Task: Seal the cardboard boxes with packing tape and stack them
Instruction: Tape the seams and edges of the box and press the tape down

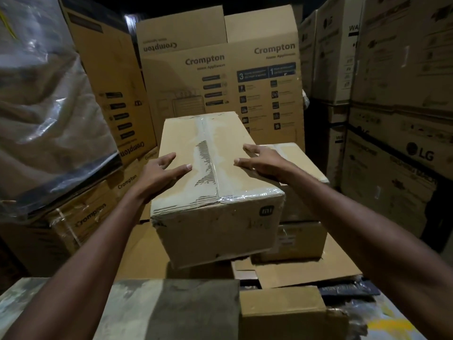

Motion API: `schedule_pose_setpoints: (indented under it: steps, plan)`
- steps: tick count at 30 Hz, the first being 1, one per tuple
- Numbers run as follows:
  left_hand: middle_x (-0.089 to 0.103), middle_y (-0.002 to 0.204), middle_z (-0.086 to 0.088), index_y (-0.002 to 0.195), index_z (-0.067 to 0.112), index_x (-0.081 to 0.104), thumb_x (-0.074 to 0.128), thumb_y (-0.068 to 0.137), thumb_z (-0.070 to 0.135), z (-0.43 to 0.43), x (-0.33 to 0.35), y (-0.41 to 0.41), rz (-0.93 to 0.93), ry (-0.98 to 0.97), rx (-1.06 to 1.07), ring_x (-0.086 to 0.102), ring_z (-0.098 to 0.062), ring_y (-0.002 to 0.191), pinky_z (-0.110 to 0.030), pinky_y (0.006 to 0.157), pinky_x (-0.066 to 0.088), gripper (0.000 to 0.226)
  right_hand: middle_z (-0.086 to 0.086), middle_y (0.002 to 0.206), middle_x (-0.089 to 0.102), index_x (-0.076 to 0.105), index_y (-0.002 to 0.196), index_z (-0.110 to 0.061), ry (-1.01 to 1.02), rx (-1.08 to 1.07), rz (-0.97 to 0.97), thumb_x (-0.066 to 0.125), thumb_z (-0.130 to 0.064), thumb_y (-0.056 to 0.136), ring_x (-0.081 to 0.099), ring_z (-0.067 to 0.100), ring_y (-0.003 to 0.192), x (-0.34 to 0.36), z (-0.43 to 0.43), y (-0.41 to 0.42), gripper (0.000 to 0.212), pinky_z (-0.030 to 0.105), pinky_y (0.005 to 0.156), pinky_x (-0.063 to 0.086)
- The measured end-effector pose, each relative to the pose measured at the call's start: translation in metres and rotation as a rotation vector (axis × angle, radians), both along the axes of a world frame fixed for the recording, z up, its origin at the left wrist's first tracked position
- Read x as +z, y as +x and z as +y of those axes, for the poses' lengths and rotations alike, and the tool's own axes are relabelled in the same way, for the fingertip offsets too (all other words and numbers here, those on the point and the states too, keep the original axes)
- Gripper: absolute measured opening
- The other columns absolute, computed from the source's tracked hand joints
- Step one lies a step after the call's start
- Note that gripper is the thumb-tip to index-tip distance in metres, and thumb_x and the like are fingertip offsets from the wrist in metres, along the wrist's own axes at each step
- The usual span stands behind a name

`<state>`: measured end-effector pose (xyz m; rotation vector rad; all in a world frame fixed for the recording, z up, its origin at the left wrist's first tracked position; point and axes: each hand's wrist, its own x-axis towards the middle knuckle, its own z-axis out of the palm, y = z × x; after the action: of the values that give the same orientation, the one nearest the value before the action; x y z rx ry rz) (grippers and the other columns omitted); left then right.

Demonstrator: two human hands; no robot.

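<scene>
Box: long brown cardboard carton (215,182), glossy tape seam, torn corrugated strip.
Left hand (159,176): fingers spread, on top.
Right hand (264,163): fingers spread, on top.

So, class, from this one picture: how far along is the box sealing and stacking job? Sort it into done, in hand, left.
Done: the top box carries tape along its seam and near edge. In hand: the left hand and right hand rest open on it. Left: probably squaring it up, since it seems to overhang the lower box; whether unsealed boxes remain cannot be told.
</scene>
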<state>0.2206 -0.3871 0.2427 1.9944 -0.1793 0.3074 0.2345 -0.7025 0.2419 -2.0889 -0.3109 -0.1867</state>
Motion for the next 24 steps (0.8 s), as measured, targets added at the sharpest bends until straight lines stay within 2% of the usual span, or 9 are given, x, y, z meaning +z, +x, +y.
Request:
schedule_pose_setpoints:
  steps: [2,3,5,7,10,12,15,18,24]
  plan:
    - [0.039,0.161,-0.006,0.154,0.010,0.043,0.089,0.073,0.043,-0.031,0.010,0.014,-0.003,-0.013,-0.008,0.042,-0.020,0.143,-0.036,0.111,0.047,0.098,0.001,0.161,0.043,0.042,0.156,-0.015,-0.013,0.014,-0.005,0.081,-0.049,0.085,0.044,0.021,0.145,0.014,-0.032,0.017,0.088,0.042,0.122,0.034]
    - [0.039,0.161,-0.007,0.154,0.009,0.043,0.089,0.073,0.043,-0.046,0.015,0.019,-0.008,-0.026,-0.014,0.043,-0.019,0.142,-0.033,0.108,0.050,0.099,0.001,0.161,0.043,0.043,0.156,-0.016,-0.026,0.017,-0.014,0.080,-0.050,0.085,0.044,0.022,0.145,0.022,-0.047,0.023,0.087,0.042,0.121,0.034]
    - [0.038,0.161,-0.007,0.154,0.008,0.041,0.088,0.077,0.037,-0.079,0.027,0.034,-0.022,-0.047,-0.033,0.046,-0.014,0.134,-0.016,0.087,0.056,0.095,0.000,0.160,0.044,0.045,0.156,-0.018,-0.039,0.012,-0.031,0.079,-0.051,0.086,0.045,0.022,0.144,0.036,-0.079,0.036,0.084,0.041,0.120,0.034]
    - [0.040,0.160,-0.007,0.154,0.008,0.042,0.087,0.080,0.030,-0.111,0.039,0.052,-0.017,-0.080,-0.060,0.050,-0.011,0.125,-0.008,0.073,0.053,0.089,0.001,0.160,0.044,0.045,0.156,-0.020,-0.049,-0.007,-0.042,0.077,-0.051,0.087,0.044,0.023,0.145,0.047,-0.113,0.050,0.082,0.039,0.118,0.033]
    - [0.042,0.159,-0.008,0.153,0.007,0.043,0.091,0.075,0.030,-0.151,0.054,0.086,-0.010,-0.123,-0.091,0.055,-0.015,0.127,-0.016,0.082,0.056,0.094,0.002,0.160,0.044,0.045,0.156,-0.020,-0.041,-0.029,-0.052,0.077,-0.050,0.088,0.044,0.024,0.144,0.057,-0.156,0.077,0.081,0.036,0.115,0.034]
    - [0.043,0.159,-0.009,0.152,0.004,0.043,0.090,0.076,0.027,-0.179,0.059,0.109,-0.011,-0.142,-0.104,0.055,-0.017,0.130,-0.019,0.086,0.057,0.093,0.002,0.159,0.046,0.048,0.154,-0.022,-0.006,-0.057,-0.049,0.081,-0.054,0.083,0.048,0.025,0.141,0.059,-0.183,0.100,0.085,0.041,0.119,0.037]
    - [0.040,0.160,-0.011,0.153,0.001,0.040,0.088,0.080,0.020,-0.218,0.059,0.145,-0.015,-0.170,-0.146,0.055,-0.017,0.130,-0.014,0.082,0.056,0.089,0.003,0.157,0.048,0.051,0.151,-0.025,0.023,-0.093,-0.044,0.083,-0.061,0.074,0.053,0.024,0.136,0.057,-0.219,0.134,0.091,0.047,0.117,0.042]
    - [0.040,0.160,-0.011,0.153,0.001,0.039,0.087,0.082,0.021,-0.248,0.057,0.187,-0.021,-0.145,-0.175,0.054,-0.016,0.129,-0.010,0.075,0.054,0.088,0.003,0.158,0.047,0.051,0.152,-0.026,0.009,-0.122,-0.048,0.082,-0.060,0.077,0.052,0.026,0.137,0.055,-0.250,0.168,0.088,0.048,0.117,0.042]
    - [0.040,0.159,-0.015,0.154,-0.002,0.036,0.084,0.084,0.014,-0.292,0.058,0.268,-0.004,-0.140,-0.225,0.056,-0.013,0.117,-0.010,0.071,0.054,0.086,0.004,0.160,0.045,0.046,0.155,-0.018,-0.014,-0.163,-0.035,0.081,-0.052,0.084,0.051,0.022,0.139,0.051,-0.291,0.240,0.086,0.033,0.110,0.041]
